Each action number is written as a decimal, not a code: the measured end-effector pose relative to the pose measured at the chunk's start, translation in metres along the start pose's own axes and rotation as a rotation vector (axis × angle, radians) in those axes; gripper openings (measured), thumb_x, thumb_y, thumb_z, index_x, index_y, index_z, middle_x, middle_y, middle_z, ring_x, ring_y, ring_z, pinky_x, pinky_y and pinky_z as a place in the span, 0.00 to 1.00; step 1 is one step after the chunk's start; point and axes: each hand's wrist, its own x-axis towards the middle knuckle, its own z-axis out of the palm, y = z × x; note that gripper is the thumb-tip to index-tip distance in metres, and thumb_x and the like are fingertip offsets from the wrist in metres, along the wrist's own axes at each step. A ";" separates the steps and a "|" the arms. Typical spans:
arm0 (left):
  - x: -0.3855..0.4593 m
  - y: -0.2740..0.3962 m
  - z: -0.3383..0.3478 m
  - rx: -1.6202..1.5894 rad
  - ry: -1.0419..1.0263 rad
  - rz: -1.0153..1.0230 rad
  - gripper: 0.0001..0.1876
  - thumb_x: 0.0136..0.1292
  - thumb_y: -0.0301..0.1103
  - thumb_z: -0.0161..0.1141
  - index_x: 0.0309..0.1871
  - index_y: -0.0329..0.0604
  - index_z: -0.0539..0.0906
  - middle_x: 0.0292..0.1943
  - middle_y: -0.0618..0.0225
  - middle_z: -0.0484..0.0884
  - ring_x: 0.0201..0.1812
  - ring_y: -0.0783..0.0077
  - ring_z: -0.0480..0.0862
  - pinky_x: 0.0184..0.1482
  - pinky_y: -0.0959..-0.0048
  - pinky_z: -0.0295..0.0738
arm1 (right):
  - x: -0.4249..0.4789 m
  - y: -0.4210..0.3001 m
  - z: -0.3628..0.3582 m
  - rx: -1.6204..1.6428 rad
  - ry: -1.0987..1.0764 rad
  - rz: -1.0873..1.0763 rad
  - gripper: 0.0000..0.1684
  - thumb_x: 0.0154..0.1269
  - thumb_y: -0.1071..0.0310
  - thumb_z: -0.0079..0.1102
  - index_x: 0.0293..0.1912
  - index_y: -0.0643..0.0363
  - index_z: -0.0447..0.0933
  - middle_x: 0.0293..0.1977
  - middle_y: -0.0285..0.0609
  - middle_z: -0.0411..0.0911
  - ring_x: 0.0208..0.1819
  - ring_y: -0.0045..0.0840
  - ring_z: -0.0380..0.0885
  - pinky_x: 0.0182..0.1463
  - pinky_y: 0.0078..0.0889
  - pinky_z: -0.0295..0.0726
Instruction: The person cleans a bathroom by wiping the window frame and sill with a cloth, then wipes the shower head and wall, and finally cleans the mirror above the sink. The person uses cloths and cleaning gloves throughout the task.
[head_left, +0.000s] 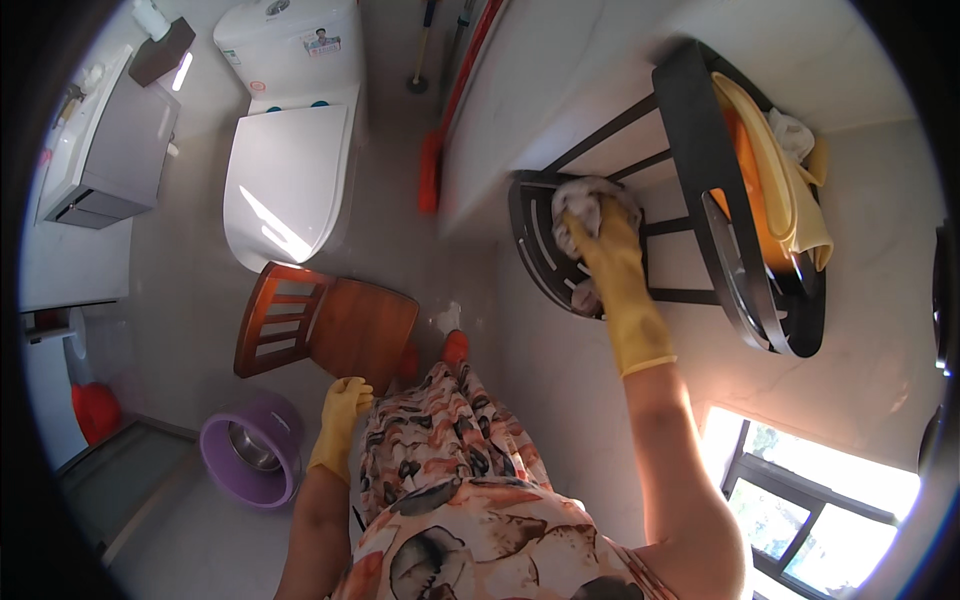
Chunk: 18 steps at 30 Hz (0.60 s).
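In a yellow rubber glove, my right hand (611, 232) presses a crumpled whitish cloth (574, 202) onto the lower shelf (536, 229) of a black corner rack. This slotted shelf is fixed to the wall, and a small brownish lump (586, 298) sits near its edge, partly behind my wrist. My left hand (343, 409), gloved the same way, hangs by my patterned dress (420, 420) with the fingers curled in. Nothing shows in it. Close to it are the seat of a wooden chair (367, 315) and a purple bucket (214, 457) with a metal bowl (255, 448) inside.
The upper rack shelf (686, 150) juts out at the right, holding yellow cloths (772, 172) and an orange item (742, 165). A toilet (289, 176) with its lid down stands behind the chair. A red-handled broom (431, 169) leans by the wall; a vanity (124, 142) is left, a window (810, 510) lower right.
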 end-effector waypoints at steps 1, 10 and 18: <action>-0.001 -0.001 -0.004 -0.008 0.009 0.001 0.17 0.76 0.39 0.60 0.56 0.32 0.81 0.42 0.60 0.88 0.37 0.70 0.87 0.41 0.72 0.85 | 0.005 0.001 -0.003 -0.069 0.002 0.004 0.27 0.76 0.45 0.56 0.65 0.49 0.77 0.59 0.55 0.82 0.54 0.50 0.85 0.59 0.49 0.83; -0.002 -0.036 -0.031 -0.162 0.018 -0.009 0.14 0.75 0.35 0.60 0.52 0.30 0.80 0.40 0.60 0.85 0.34 0.72 0.85 0.38 0.74 0.83 | -0.030 -0.010 -0.058 -0.462 -0.618 0.213 0.34 0.75 0.37 0.49 0.61 0.55 0.81 0.52 0.58 0.85 0.55 0.53 0.83 0.59 0.46 0.82; -0.003 -0.048 -0.048 -0.264 0.064 -0.014 0.13 0.74 0.35 0.63 0.49 0.32 0.79 0.36 0.63 0.83 0.31 0.76 0.81 0.32 0.76 0.79 | 0.040 -0.001 0.070 0.147 -0.305 0.554 0.51 0.70 0.25 0.49 0.74 0.56 0.69 0.62 0.58 0.80 0.63 0.48 0.80 0.64 0.39 0.79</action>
